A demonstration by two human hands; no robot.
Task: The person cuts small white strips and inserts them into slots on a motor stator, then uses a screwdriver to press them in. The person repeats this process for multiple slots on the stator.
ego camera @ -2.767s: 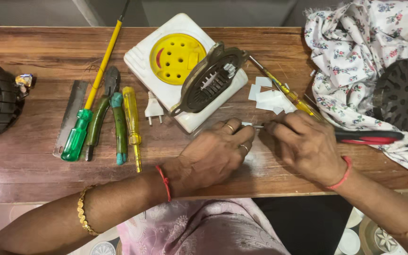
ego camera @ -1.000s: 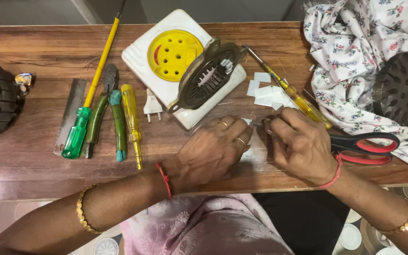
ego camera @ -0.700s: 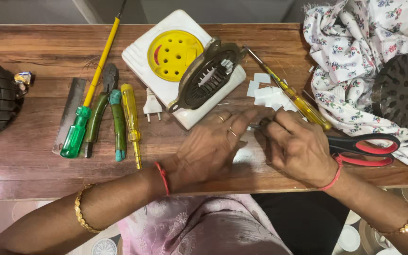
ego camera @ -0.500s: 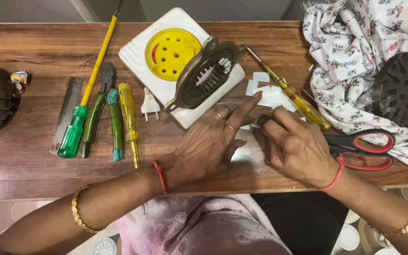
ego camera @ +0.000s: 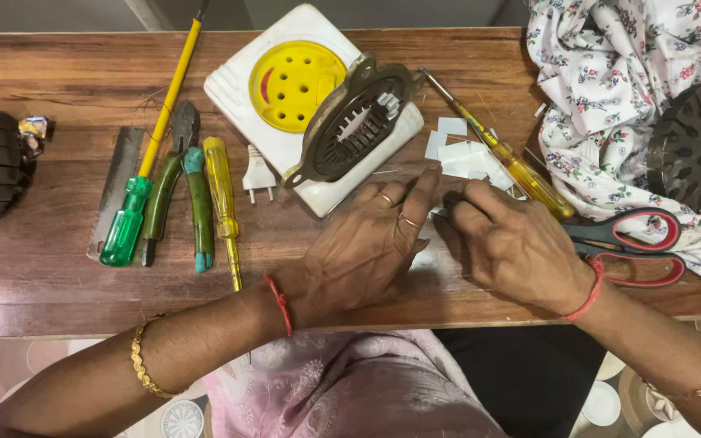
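White paper pieces (ego camera: 462,154) at frame centre: my left hand (ego camera: 367,247) has flattened open beside them, my right hand (ego camera: 513,243) pinched shut, contents hidden.

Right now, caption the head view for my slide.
Left hand and right hand meet over white paper bits on a table strewn with screwdrivers.

A brown wooden table (ego camera: 58,73) carries a white square plastic appliance base (ego camera: 241,81) with a yellow perforated disc (ego camera: 294,85), a green-handled screwdriver (ego camera: 127,231), red-handled scissors (ego camera: 634,247), white paper scraps (ego camera: 460,154) and white floral-print cloth (ego camera: 602,89).
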